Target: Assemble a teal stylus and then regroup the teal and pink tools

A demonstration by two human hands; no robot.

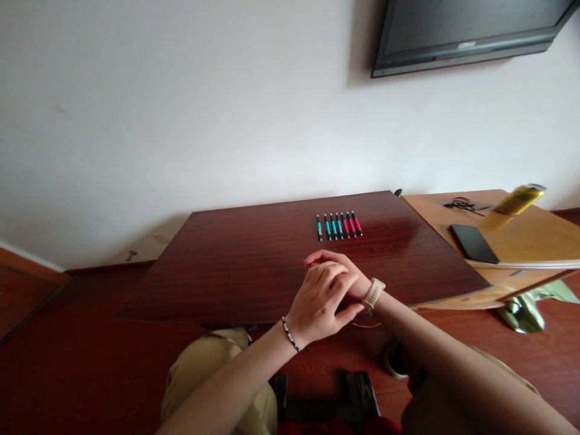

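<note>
My left hand [321,301], with a dark beaded bracelet at the wrist, rests over my right hand [338,260], fingers spread and nothing held. Beneath it, the right hand lies with its fingers stretched out to the left, partly covered; a pale watch [373,294] is on that wrist. Both hands are at the front part of the dark wooden table [235,260]. Just beyond them is a row of several pens, side by side and pointing away: turquoise pens [334,226] on the left and three pink pens [351,225] on the right. Neither hand touches the pens.
A lighter wooden desk [534,241] adjoins at the right. On it are a black phone [474,243], a coiled black cable [464,205] and a yellow can [519,199]. A television [466,36] hangs on the wall above. My knees are below the table's front edge.
</note>
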